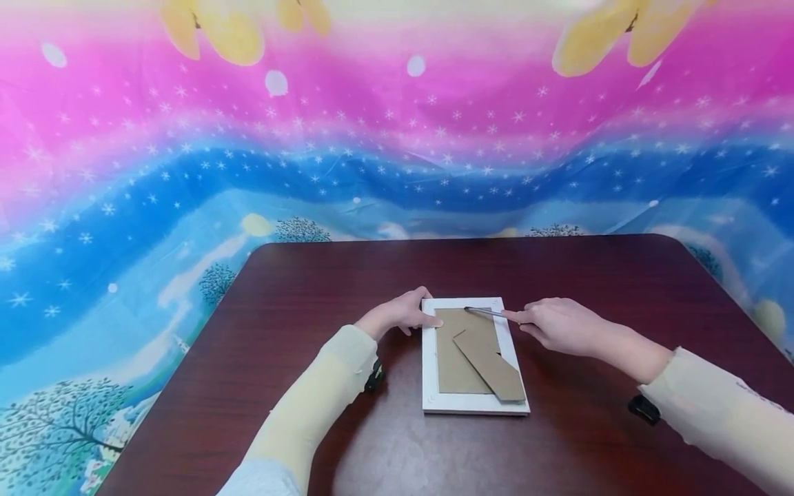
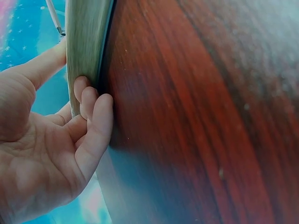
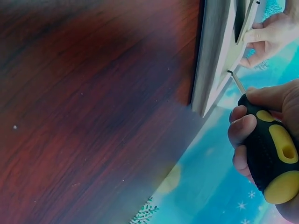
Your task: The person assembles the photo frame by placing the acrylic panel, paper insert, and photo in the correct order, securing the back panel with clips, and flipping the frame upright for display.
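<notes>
A white picture frame (image 1: 430, 365) lies face down on the table, its brown backing board (image 1: 451, 355) showing. Angled across the lower right of the back is a cardboard easel stand (image 1: 493, 368). My left hand (image 1: 406, 311) grips the frame's upper left edge, thumb on top and fingers against the side. In my right hand (image 1: 564, 327) is a screwdriver (image 3: 268, 144) with a black and yellow handle. Its metal shaft (image 1: 486, 312) reaches over the frame's right border, and the tip is at the backing's top edge, by a small dark tab (image 3: 230, 71).
The dark reddish wooden table (image 1: 335, 275) extends around the frame on all sides. Behind it hangs a pink and blue cloth (image 1: 397, 151) with snowflakes and trees. A dark wrist device (image 1: 644, 409) sits under the right sleeve.
</notes>
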Demonstrator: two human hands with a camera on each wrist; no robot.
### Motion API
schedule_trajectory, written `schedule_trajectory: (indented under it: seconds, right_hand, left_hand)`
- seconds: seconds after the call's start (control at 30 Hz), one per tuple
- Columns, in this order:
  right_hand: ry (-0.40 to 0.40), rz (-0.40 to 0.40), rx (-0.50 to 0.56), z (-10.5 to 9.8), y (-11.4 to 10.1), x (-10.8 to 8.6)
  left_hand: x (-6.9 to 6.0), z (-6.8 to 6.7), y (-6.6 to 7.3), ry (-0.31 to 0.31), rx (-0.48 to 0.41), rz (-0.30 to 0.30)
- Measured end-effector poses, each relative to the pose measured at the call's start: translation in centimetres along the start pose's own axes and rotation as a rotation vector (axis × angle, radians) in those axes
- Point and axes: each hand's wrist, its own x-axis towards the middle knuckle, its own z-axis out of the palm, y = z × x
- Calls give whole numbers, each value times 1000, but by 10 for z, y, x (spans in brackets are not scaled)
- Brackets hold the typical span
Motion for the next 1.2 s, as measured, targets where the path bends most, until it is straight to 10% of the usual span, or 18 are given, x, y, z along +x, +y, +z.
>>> schedule_trajectory:
  seconds: [1.2]
  right_hand:
    - [100, 124, 26, 14, -5, -10]
  left_hand:
    - [-3, -1, -1, -12, 15, 15]
